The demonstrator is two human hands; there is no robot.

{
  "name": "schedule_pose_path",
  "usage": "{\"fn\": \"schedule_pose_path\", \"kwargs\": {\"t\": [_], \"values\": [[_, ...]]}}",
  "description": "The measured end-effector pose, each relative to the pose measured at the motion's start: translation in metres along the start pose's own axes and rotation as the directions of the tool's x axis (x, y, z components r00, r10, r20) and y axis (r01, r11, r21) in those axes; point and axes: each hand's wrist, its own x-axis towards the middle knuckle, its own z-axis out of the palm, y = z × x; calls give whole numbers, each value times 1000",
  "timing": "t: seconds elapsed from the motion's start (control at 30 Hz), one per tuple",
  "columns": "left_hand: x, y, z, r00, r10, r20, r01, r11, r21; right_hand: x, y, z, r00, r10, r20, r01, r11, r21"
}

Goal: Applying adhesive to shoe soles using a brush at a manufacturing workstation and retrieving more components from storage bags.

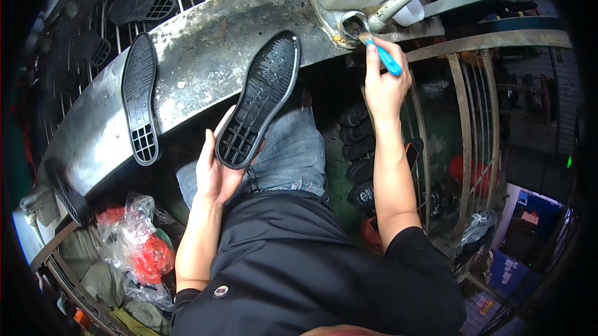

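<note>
Viewing remotely by head camera, I list: one black sole (266, 90), patterned face up, heel gripped in the left hand (219, 181), long axis running from heel at lower left to toe at upper right. One blue-handled brush (387, 60), pinched in the right hand (387, 90), bristles at the pot (343, 24) mouth, rightward of the toe, the sole's nearer end.

No lettering can be read; the moulded marks on the black sole (258, 99) over the counter's (205, 49) near edge and the small badge (221, 291) on the black shirt (299, 255) are illegible.
</note>
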Motion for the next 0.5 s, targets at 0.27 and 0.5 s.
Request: {"fn": "schedule_pose_path", "kwargs": {"t": [0.27,0.5], "values": [[3,-9,-8,992,-58,-111,28,968,-249,-75,-85,66,981,-123,148,57,919,391],[3,-11,-32,965,5,261,134,848,-512,-132,-156,36,943,-232,239,56,818,573]]}}
